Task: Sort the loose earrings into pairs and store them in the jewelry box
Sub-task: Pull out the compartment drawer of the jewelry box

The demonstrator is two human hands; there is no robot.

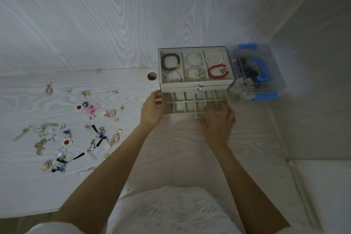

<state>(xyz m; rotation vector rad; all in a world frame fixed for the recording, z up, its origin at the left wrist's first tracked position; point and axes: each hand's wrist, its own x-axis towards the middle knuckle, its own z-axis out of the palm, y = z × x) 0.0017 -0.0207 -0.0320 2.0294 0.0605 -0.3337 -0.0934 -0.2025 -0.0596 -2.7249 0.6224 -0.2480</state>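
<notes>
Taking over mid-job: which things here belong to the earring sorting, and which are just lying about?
Job:
loose earrings, scattered on the desk
jewelry box
its open gridded drawer
left hand and right hand at the drawer

Lying about:
blue-handled clear case
bracelets in the top tray

clear plastic case point(254, 72) with blue handle and latches, at the bench's far right | round cable hole point(152, 76) in pale woodgrain bench point(180, 148) | matching wall panel point(114, 15) behind

White jewelry box point(195, 81) at 2 o'clock, gridded drawer point(193, 103) pulled out; loose earrings point(79, 127) scattered at 9 o'clock.
</notes>
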